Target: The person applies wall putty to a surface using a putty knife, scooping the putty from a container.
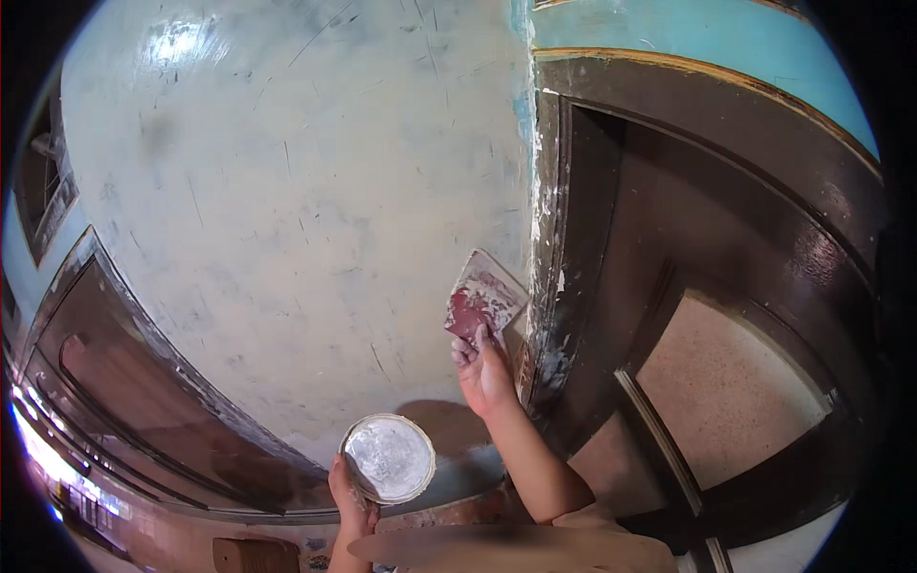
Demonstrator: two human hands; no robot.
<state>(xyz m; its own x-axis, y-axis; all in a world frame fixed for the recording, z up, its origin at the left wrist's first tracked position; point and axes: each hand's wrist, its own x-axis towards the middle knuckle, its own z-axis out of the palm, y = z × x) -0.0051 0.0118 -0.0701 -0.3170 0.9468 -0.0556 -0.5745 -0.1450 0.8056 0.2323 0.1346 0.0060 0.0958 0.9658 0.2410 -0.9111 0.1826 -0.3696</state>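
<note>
My right hand (484, 374), dusted with white, grips a flat reddish putty spreader (473, 310) at its lower end. Whitish putty is smeared over the spreader's face. It lies close to the patchy off-white wall (287, 220), just left of the dark door frame; whether its edge touches the wall I cannot tell. Lower down, my left hand (351, 501) is closed on the left side of a round tub (433, 455). White putty (390, 460) fills the tub's inside.
A dark brown door (707, 210) with pale panels stands at the right, its frame (549, 239) streaked white. Another brown door (134, 353) is at the left. Turquoise wall (688, 33) shows above the right door. A brown box-like object (256, 555) sits low down.
</note>
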